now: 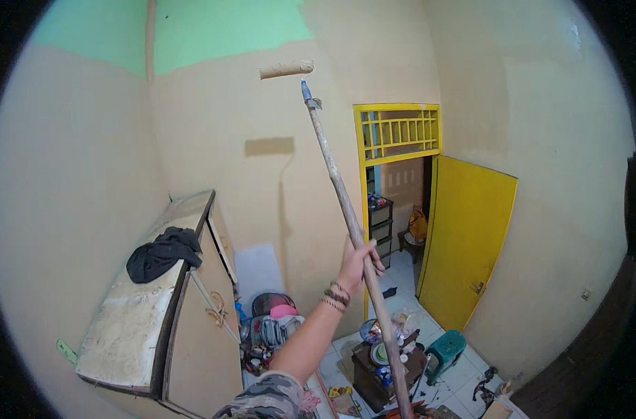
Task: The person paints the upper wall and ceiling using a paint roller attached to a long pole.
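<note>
My left hand [357,263], with bracelets at the wrist and a camouflage sleeve below, is closed around a long wooden pole [341,191]. The blue handle [306,91] of a paint roller is bound to the pole's top end. Its beige-coated roller cover [286,69] is raised in front of the beige wall [208,120], below a green painted patch [229,29]. The roller's shadow [269,146] falls lower on the wall, apart from the cover. My right hand is out of view, and the pole's lower end runs off the bottom edge.
At left stands a wardrobe [202,335] with a dark cloth [165,255] on top. A yellow door [467,235] stands open at right. Below are a brown wooden piece of furniture [367,374] bearing clutter, a green plastic stool [446,350] and piled household items [276,327] on tiles.
</note>
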`<state>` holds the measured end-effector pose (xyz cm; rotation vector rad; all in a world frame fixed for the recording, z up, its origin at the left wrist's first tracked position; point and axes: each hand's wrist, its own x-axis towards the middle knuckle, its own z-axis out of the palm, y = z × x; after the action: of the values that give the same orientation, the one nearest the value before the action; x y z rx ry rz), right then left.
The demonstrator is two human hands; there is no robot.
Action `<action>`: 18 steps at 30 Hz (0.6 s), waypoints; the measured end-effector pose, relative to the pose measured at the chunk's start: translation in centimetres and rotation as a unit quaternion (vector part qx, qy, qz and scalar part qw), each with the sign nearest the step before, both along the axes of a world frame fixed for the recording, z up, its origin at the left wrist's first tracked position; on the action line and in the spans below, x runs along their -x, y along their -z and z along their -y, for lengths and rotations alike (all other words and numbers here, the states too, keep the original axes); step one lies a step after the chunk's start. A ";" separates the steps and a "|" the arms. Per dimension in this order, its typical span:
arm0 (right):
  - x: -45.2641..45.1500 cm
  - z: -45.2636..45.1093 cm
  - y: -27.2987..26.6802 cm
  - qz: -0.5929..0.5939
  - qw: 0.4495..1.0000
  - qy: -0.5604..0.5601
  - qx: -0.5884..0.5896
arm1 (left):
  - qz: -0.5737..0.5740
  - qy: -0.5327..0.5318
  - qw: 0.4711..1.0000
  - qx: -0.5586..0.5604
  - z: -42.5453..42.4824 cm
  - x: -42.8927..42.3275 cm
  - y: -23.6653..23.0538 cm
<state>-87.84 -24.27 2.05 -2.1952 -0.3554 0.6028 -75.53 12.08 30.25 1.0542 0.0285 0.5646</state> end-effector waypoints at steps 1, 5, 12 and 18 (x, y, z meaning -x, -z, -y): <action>-0.1 0.2 0.5 0.008 1.000 0.005 0.010 | -0.024 0.018 0.999 0.042 0.8 -0.4 1.3; -1.3 -1.5 1.0 0.064 0.997 0.010 0.040 | -0.064 -0.010 0.997 0.043 7.9 0.5 11.0; -7.5 -11.5 -3.9 0.196 0.974 0.034 -0.106 | -0.100 -0.121 0.986 -0.058 -0.3 -6.9 4.4; -14.0 -17.9 -12.1 0.225 0.963 0.053 -0.136 | -0.020 -0.054 0.998 -0.020 -4.6 -10.9 -3.9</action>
<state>-73.86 -6.34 14.11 -2.0511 -0.5188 -0.0158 -64.59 16.69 34.10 1.1075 0.1108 0.6437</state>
